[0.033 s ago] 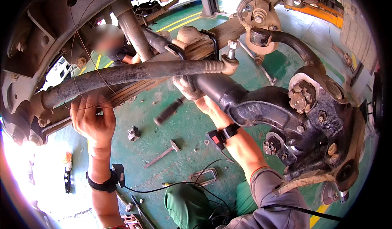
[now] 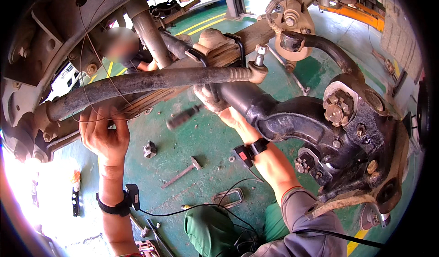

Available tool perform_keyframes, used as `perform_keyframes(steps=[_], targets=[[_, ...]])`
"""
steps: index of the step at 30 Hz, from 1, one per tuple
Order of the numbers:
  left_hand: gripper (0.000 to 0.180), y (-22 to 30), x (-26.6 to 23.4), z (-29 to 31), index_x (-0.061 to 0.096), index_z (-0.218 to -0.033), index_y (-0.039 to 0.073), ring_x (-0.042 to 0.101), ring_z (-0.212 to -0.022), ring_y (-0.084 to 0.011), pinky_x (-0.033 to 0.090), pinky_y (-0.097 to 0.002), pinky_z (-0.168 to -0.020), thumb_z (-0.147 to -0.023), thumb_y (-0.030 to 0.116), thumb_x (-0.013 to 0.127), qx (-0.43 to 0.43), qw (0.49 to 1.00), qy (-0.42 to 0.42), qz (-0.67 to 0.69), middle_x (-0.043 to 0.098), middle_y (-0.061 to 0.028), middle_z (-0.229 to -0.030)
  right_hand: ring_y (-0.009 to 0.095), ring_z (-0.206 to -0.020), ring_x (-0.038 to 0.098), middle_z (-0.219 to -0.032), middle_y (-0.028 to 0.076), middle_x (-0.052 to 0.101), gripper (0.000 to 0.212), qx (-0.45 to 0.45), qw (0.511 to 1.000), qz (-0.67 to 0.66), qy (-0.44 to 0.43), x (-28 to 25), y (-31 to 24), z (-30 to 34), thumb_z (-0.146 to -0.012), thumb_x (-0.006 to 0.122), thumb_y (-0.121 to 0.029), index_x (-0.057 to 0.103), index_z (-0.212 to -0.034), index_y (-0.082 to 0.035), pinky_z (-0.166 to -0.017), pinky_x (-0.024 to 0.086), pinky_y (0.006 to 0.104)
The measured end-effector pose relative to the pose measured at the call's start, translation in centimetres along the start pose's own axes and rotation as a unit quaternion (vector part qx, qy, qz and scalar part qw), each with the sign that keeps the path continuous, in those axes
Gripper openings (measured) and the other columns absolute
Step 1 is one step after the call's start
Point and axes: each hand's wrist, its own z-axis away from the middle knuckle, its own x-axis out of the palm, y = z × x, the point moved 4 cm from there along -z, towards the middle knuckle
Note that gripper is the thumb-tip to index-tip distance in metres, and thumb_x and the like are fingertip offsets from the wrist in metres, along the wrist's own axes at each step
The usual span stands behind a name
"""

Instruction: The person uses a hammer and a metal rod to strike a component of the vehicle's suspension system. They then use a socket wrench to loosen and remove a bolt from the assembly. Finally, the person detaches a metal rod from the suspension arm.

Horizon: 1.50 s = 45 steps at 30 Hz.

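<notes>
My left hand [image 2: 105, 133] reaches up to the leaf spring [image 2: 160, 97], its fingers curled against the lower edge; the fingertips are in shadow. Above it runs a thick dark rod [image 2: 151, 81] ending in a ball joint [image 2: 258, 73] with its threaded stud upright. My right hand [image 2: 231, 117] goes up beneath the black axle beam [image 2: 247, 99], beside the bracket and U-bolts clamping the spring; its fingers are hidden. Just left of it, a tool's dark handle [image 2: 184, 116] sticks out from under the bracket, smeared by motion. Whether my right hand holds this tool cannot be seen.
On the green floor lie a hammer [image 2: 183, 171], a small metal block [image 2: 149, 149] and a metal clamp frame [image 2: 231, 197]. The black steering knuckle [image 2: 361, 138] fills the right side. Thin wires [image 2: 84, 37] hang at the left, and another person [image 2: 137, 58] is behind the spring.
The dark tool handle has swung slightly to the left. Both hands stay where they were.
</notes>
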Motion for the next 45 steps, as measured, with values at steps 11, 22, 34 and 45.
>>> perform_keyframes(steps=[11, 22, 34, 45], targets=[[0.015, 0.2, 0.0, -0.4, 0.073, -0.096, 0.006, 0.064, -0.088, -0.0322, 0.049, -0.0390, -0.086, -0.086, 0.007, 0.061, 0.018, 1.000, 0.010, 0.007, 0.072, -0.0101, -0.092, 0.022, -0.106, 0.062, -0.123, 0.016, 0.060, 0.049, 0.083, 0.996, -0.001, -0.045, 0.2, 0.1, 0.1, -0.102, 0.048, -0.036, 0.047, -0.128, 0.004, -0.087, 0.052, 0.0296], [0.017, -0.3, 0.0, 0.0, 0.074, -0.097, 0.006, 0.064, -0.086, -0.0320, 0.049, -0.0393, -0.086, -0.086, 0.008, 0.061, 0.011, 1.000, 0.001, 0.011, 0.072, -0.0096, -0.092, 0.026, -0.109, 0.062, -0.117, 0.016, 0.061, 0.055, 0.101, 0.995, 0.012, 0.023, 0.6, -0.9, -0.5, -0.096, 0.056, -0.040, 0.049, -0.130, 0.002, -0.088, 0.053, 0.0303], [0.015, 0.2, -0.1, -0.2, 0.073, -0.096, 0.006, 0.064, -0.087, -0.0312, 0.049, -0.0381, -0.085, -0.087, 0.009, 0.061, 0.018, 1.000, -0.002, 0.004, 0.072, -0.0091, -0.092, 0.034, -0.127, 0.054, -0.139, 0.023, 0.051, 0.054, 0.124, 0.984, -0.127, -0.017, 2.9, -1.5, 1.0, -0.101, 0.055, -0.026, 0.041, -0.141, 0.007, -0.111, 0.044, 0.0413], [0.014, 0.3, -0.1, -0.4, 0.073, -0.096, 0.006, 0.064, -0.085, -0.0317, 0.050, -0.0388, -0.083, -0.087, 0.010, 0.062, 0.024, 1.000, 0.004, -0.001, 0.072, -0.0096, -0.091, 0.032, -0.116, 0.054, -0.125, 0.021, 0.051, 0.054, 0.170, 0.980, -0.102, -0.034, -1.2, -0.8, -0.7, -0.098, 0.057, -0.032, 0.040, -0.133, 0.005, -0.097, 0.051, 0.0442]])
